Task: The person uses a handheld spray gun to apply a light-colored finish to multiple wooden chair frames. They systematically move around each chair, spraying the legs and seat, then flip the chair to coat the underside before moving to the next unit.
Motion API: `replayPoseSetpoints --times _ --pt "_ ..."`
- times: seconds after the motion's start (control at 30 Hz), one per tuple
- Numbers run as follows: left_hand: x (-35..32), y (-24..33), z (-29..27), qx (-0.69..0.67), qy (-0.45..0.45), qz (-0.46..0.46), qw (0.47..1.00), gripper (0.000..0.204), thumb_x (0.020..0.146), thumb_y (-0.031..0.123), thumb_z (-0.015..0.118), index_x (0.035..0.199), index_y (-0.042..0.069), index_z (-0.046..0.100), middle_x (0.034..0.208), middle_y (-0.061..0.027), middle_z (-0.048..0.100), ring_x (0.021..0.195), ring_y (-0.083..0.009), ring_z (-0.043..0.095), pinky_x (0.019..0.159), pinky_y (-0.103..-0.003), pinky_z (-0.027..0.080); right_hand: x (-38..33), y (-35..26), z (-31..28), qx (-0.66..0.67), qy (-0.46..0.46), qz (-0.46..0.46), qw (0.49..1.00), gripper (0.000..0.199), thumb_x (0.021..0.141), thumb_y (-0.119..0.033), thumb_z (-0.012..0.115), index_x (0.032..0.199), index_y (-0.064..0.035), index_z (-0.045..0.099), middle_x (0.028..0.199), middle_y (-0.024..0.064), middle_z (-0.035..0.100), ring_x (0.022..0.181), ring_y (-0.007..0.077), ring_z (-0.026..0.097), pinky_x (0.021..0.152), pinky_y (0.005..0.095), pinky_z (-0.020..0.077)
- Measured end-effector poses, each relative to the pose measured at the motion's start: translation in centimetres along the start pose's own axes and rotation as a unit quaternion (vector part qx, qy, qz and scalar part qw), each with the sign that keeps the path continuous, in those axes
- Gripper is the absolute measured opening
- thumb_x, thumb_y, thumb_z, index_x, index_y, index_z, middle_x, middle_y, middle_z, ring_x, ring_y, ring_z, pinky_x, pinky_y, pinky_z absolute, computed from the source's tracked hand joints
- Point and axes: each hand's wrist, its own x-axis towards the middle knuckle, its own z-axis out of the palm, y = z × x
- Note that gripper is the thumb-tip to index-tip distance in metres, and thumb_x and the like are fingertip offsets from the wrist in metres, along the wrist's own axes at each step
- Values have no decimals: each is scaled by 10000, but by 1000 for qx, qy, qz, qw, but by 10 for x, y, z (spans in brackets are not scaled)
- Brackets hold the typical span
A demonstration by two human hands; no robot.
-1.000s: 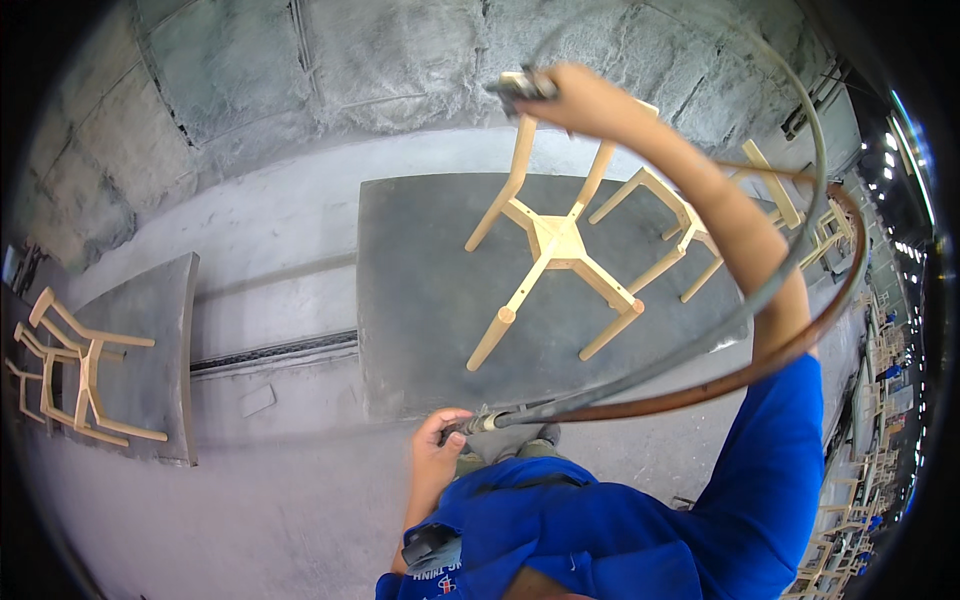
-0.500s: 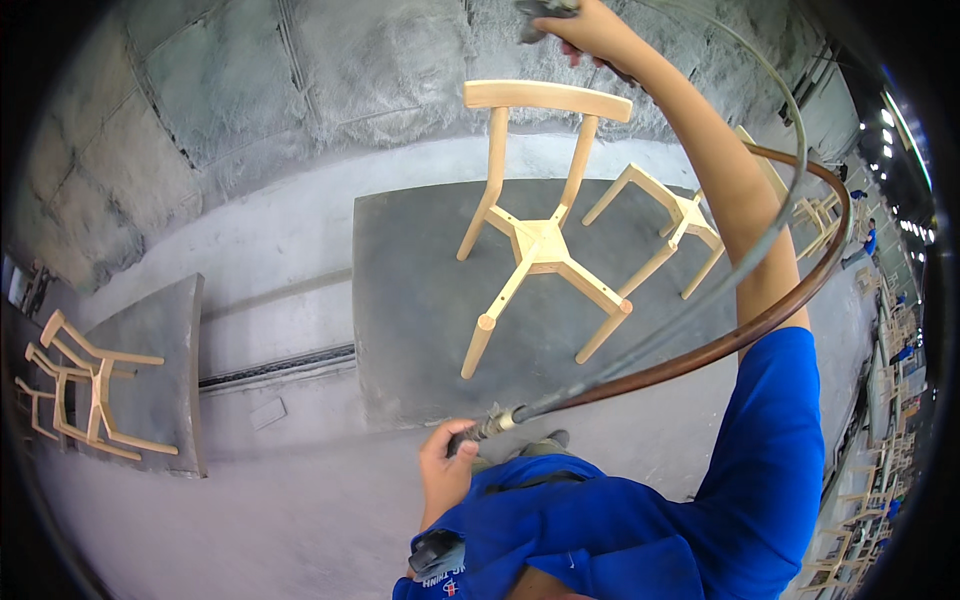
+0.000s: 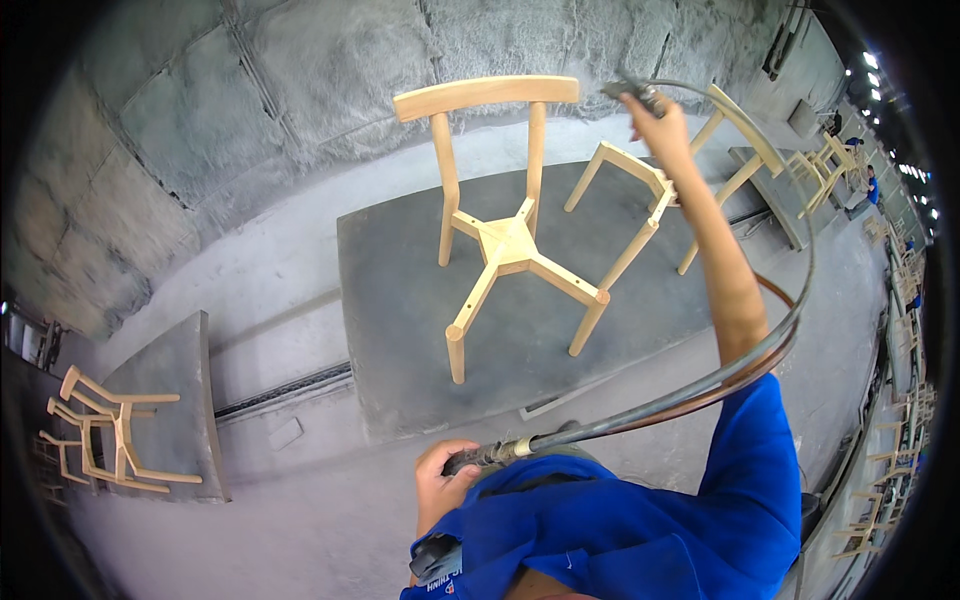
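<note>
My right hand (image 3: 662, 122) is raised on the far right side and wrapped round a dark spray gun (image 3: 636, 94). The gun's nozzle end points left toward the backrest of a pale wooden chair frame (image 3: 508, 243), with a gap between them. That frame stands upright on a grey platform, its cross-shaped seat support bare. Close to my body, my left hand (image 3: 445, 480) grips a hose (image 3: 640, 408) by its dark metal fitting. From there the hose, grey and brown lines together, loops round the right side toward the gun.
A second chair frame (image 3: 655, 190) stands right of the first on the grey platform (image 3: 400, 370). Several more frames (image 3: 115, 430) sit on another platform at far left. A grey, coated wall (image 3: 340, 70) rises behind. More chairs and people appear at far right.
My right hand has moved right and nearer with the spray gun, from beyond the chair's backrest to its right side. The hose loop has dropped lower. My left hand keeps its grip.
</note>
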Motion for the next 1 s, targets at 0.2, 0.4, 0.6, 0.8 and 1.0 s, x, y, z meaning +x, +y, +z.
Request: replayPoseSetpoints --times 0.2,0.4,0.6,0.8,1.0 --pt "-5 8 16 24 -20 -60 998 286 742 83 803 989 -24 705 923 -97 721 848 -178 667 790 -301 520 -51 -8 53 223 -160 80 958 348 895 -359 774 962 -29 686 676 10 649 555 82 622 451 251 444" --pt "-13 3 13 -27 5 -79 997 429 801 298 855 1030 -23 688 966 -75 705 927 -169 660 854 -303 510 -41 33 30 86 -1 79 993 486 900 -357 761 1134 58 664 711 49 661 560 104 617 507 263 476" --pt "8 -20 27 -47 -112 -128 984 463 812 307 862 1088 -16 677 1017 -78 701 945 -177 665 877 -311 504 -86 97 -67 39 155 85 983 435 921 -329 745 1147 37 681 737 24 654 602 101 599 543 278 474" --pt "52 -33 112 -20 -325 -165 931 370 837 174 829 1128 3 678 984 -64 719 908 -130 667 830 -275 514 -252 171 -181 130 87 306 939 277 973 -339 672 1027 -69 643 686 33 651 576 99 590 393 236 375" --pt "82 -21 284 20 -513 -211 832 399 836 185 843 1169 45 675 843 -11 707 789 -67 623 736 -226 464 -506 244 -274 141 220 613 745 464 917 -438 730 1157 -52 638 795 49 676 679 165 663 479 299 472"
